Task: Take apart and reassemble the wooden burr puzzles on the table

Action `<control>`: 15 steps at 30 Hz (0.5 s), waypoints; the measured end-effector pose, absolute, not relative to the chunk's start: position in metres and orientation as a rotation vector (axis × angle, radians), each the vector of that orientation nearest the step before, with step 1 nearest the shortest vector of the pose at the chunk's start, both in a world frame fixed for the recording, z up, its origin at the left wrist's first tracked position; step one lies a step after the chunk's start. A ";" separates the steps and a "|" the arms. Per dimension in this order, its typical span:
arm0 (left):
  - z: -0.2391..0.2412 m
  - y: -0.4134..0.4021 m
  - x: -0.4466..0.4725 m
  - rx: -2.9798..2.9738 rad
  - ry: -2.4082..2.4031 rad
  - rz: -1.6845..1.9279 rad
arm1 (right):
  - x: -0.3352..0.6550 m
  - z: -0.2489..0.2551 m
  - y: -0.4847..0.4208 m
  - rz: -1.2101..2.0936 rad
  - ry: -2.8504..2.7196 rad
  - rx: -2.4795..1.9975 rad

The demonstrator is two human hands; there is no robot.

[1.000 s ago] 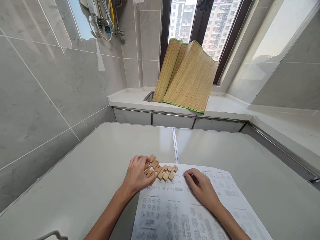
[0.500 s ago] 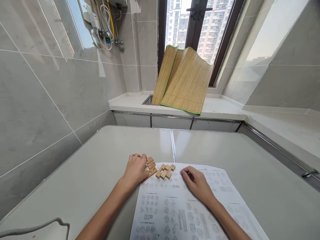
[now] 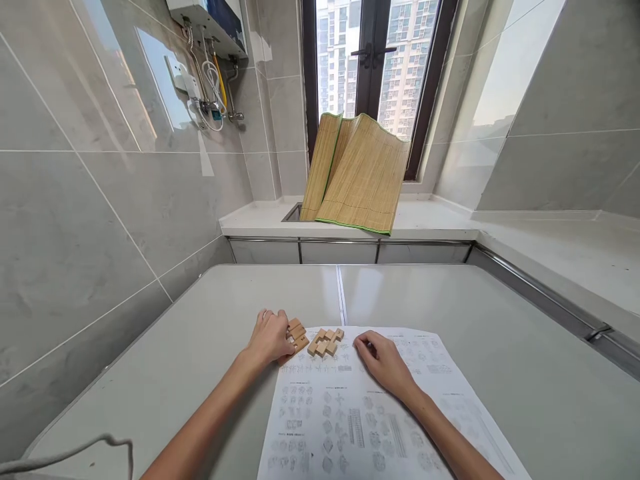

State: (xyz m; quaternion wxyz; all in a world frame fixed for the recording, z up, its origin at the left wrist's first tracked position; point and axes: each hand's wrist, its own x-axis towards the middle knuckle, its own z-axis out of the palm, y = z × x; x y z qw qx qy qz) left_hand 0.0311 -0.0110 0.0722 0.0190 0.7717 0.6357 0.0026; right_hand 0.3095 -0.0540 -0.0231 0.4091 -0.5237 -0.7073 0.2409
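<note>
My left hand (image 3: 270,337) is bent over the left group of flat, notched wooden puzzle pieces (image 3: 299,335), its thumb and fingers closed on their left side. Part of these pieces is hidden under the hand. Just right of them, a cluster of lighter wooden puzzle blocks (image 3: 326,342) lies on the printed sheet (image 3: 345,407), with gaps between the blocks. My right hand (image 3: 384,361) rests on the sheet to the right of that cluster, apart from it. Its fingers are curled in toward the thumb, and I see nothing in them.
The pale table (image 3: 210,320) has a seam (image 3: 341,297) running away from me. A grey cord (image 3: 65,457) lies at the near left. Behind the table, a bamboo mat (image 3: 365,177) leans on the white ledge (image 3: 435,223) before a window (image 3: 370,80).
The camera view has tilted up and shifted slightly. Both hands and the wooden pieces keep nearly the same places on the table and sheet.
</note>
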 end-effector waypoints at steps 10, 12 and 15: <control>0.078 -0.016 0.019 2.375 2.019 0.065 | 0.309 -0.026 -0.054 0.568 -1.805 -1.278; 0.078 -0.016 0.017 2.368 2.023 0.061 | 0.309 -0.025 -0.055 0.566 -1.810 -1.273; 0.077 -0.015 0.014 2.353 2.018 0.025 | 0.309 -0.023 -0.057 0.566 -1.817 -1.270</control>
